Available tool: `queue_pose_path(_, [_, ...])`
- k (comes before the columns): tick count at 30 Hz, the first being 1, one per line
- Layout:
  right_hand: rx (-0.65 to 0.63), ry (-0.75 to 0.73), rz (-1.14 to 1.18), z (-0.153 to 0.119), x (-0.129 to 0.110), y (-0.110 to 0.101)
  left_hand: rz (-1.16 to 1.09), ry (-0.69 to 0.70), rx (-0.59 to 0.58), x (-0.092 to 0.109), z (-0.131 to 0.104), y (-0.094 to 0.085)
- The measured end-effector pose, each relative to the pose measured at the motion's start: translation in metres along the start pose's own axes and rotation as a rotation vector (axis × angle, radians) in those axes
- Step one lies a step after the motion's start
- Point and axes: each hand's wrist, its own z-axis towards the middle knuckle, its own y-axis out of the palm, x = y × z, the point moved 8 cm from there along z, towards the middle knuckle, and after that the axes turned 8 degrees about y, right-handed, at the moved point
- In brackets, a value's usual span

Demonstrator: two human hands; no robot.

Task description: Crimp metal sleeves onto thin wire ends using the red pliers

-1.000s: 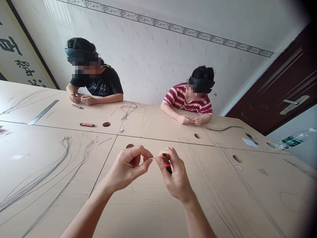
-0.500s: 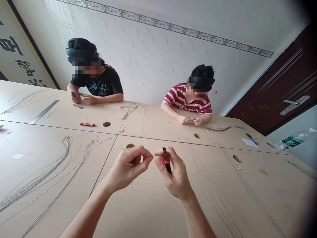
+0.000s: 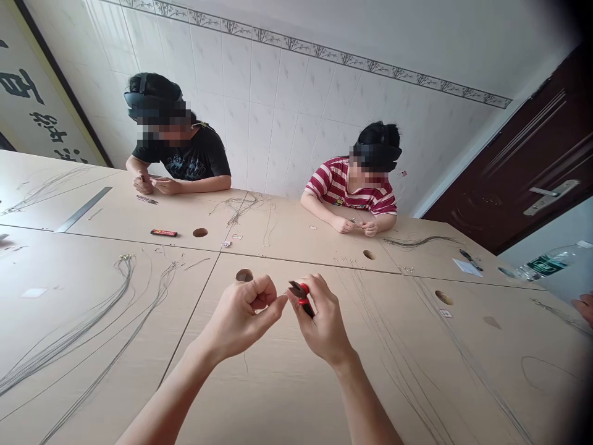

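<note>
My left hand (image 3: pixel 248 312) is closed in a pinch, with a thin wire (image 3: pixel 246 363) hanging below it. The wire's other end is too small to make out between my fingertips. In my right hand (image 3: pixel 327 321) sits a pair of pliers (image 3: pixel 303 298) with red-and-black handles, its dark jaws tilted up and to the left. The fingertips of both hands nearly meet above the table (image 3: pixel 282 395).
Bundles of thin wires (image 3: pixel 104 300) lie to the left, and more loose wires (image 3: pixel 389 346) to the right. Two co-workers (image 3: pixel 194 154) sit across the table. A steel ruler (image 3: pixel 86 209), a red-and-black box (image 3: pixel 164 233) and a water bottle (image 3: pixel 553 262) are farther off.
The pliers have turned in my right hand, their jaws swinging left toward my left fingertips. My left fingers have curled in more. Another person's hand has appeared at the right edge.
</note>
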Motion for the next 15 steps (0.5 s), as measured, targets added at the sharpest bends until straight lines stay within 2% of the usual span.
queue_pose_path(5, [-0.048,-0.074,-0.077,0.001,0.0,0.007,-0.059,-0.077,-0.041,-0.01,-0.002,0.005])
queue_pose_path(12, [-0.031,-0.125,-0.134,-0.002,0.001,0.003,-0.007,-0.133,-0.102,-0.008,-0.008,0.011])
queue_pose_path(15, [0.027,-0.123,-0.171,-0.005,0.004,-0.001,0.004,-0.185,-0.141,-0.007,-0.011,0.017])
